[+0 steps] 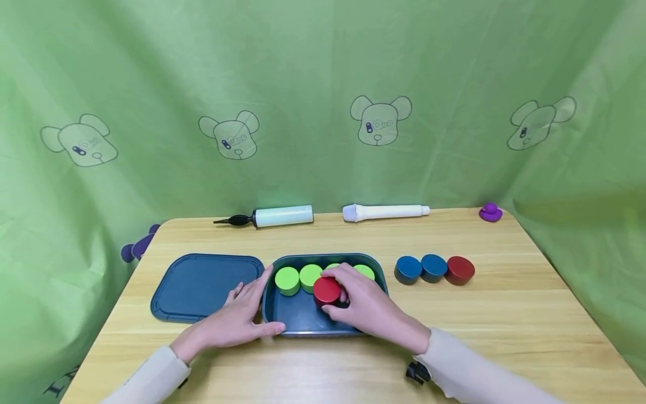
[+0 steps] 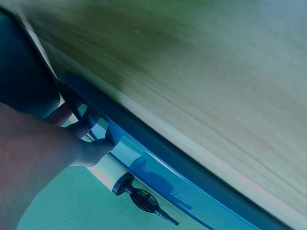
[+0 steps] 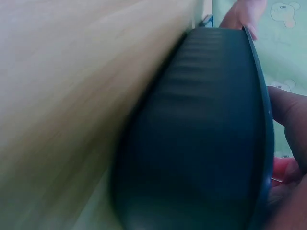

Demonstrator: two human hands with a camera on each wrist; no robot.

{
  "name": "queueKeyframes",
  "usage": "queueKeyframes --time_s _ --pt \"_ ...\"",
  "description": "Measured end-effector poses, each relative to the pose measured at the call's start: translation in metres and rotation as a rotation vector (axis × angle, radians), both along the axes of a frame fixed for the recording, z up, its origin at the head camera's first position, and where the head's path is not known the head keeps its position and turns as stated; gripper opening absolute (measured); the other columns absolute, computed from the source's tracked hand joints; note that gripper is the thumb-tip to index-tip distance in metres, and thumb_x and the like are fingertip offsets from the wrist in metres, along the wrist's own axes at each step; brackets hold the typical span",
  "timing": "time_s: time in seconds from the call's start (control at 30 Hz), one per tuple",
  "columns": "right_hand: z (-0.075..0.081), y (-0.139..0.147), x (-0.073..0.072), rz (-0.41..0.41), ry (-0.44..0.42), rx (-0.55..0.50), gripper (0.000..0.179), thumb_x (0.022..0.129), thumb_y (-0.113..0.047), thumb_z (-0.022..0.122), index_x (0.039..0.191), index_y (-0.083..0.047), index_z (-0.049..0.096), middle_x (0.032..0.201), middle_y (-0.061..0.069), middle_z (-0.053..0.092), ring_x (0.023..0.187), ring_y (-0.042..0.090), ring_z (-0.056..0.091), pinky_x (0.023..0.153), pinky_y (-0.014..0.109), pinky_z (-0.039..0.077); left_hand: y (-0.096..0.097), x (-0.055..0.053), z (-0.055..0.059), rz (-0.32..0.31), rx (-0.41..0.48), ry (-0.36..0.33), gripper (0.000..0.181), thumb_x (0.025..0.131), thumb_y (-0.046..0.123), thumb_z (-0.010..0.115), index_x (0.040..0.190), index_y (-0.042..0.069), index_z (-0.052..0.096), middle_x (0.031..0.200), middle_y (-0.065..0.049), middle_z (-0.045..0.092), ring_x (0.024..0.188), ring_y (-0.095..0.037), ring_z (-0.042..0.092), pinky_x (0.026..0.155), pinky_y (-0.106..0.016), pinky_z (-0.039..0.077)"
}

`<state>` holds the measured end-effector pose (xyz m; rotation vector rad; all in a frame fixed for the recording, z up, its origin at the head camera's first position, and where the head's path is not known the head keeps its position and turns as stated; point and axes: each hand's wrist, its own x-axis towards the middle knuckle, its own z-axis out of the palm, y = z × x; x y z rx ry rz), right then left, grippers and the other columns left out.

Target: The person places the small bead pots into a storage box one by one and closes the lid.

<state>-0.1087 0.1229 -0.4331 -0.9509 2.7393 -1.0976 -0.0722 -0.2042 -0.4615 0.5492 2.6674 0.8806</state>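
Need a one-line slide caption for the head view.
Right hand grips a red disc at the blue tray holding green discs; left hand rests against the tray's edge.

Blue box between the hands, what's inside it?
Four green blocks stand along its far side, some partly covered by the right hand and the red block it holds. I can't tell whether the red block rests inside; whatever lies beneath that hand is hidden.

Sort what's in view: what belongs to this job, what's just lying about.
In the job:
red disc, in the right hand
tray, touched by the left hand
green discs inside it
probably blue discs, second red disc
perhaps the flat lid

Apparently just lying about:
pump
white rod-shaped item
purple hat-shaped item
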Motion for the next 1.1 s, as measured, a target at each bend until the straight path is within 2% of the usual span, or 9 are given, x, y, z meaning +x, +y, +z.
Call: queueKeyframes --time_s 0.3,0.53,0.7,1.1 --pt "-0.003 -0.025 0.0 0.048 -0.049 0.018 0.056 0.092 -0.024 0.091 0.141 -0.012 0.066 0.127 -0.004 0.065 0.102 0.009 0.06 0.084 0.027 0.057 -0.001 0.001 0.0 -0.001 0.008 -0.002 0.119 0.097 0.071 0.07 0.176 0.031 -0.008 0.18 -0.009 0.018 0.165 -0.034 0.016 0.128 -0.069 0.001" --pt "-0.007 -0.042 0.003 0.057 -0.081 0.016 0.044 0.091 -0.023 0.093 0.119 -0.018 0.06 0.109 -0.006 0.062 0.082 0.01 0.06 0.071 0.025 0.055 -0.002 0.0 0.0 -0.001 0.01 -0.001 0.118 0.097 0.069 0.071 0.177 0.029 -0.007 0.18 -0.01 0.02 0.165 -0.035 0.016 0.128 -0.068 0.001" --pt "-0.01 -0.053 0.004 0.068 -0.055 0.033 0.038 0.09 -0.021 0.094 0.105 -0.019 0.059 0.108 -0.005 0.062 0.079 0.007 0.058 0.07 0.024 0.054 -0.002 0.0 0.0 0.003 0.016 -0.002 0.118 0.098 0.066 0.073 0.177 0.029 -0.006 0.18 -0.009 0.02 0.165 -0.035 0.016 0.128 -0.069 0.0" --pt "-0.012 -0.073 0.005 0.07 -0.095 0.056 0.032 0.088 -0.015 0.095 0.096 -0.015 0.064 0.101 -0.002 0.065 0.079 0.008 0.058 0.072 0.023 0.055 -0.002 -0.001 -0.003 -0.014 0.016 0.018 0.119 0.098 0.069 0.072 0.176 0.03 -0.008 0.18 -0.009 0.021 0.165 -0.032 0.019 0.127 -0.069 0.0"
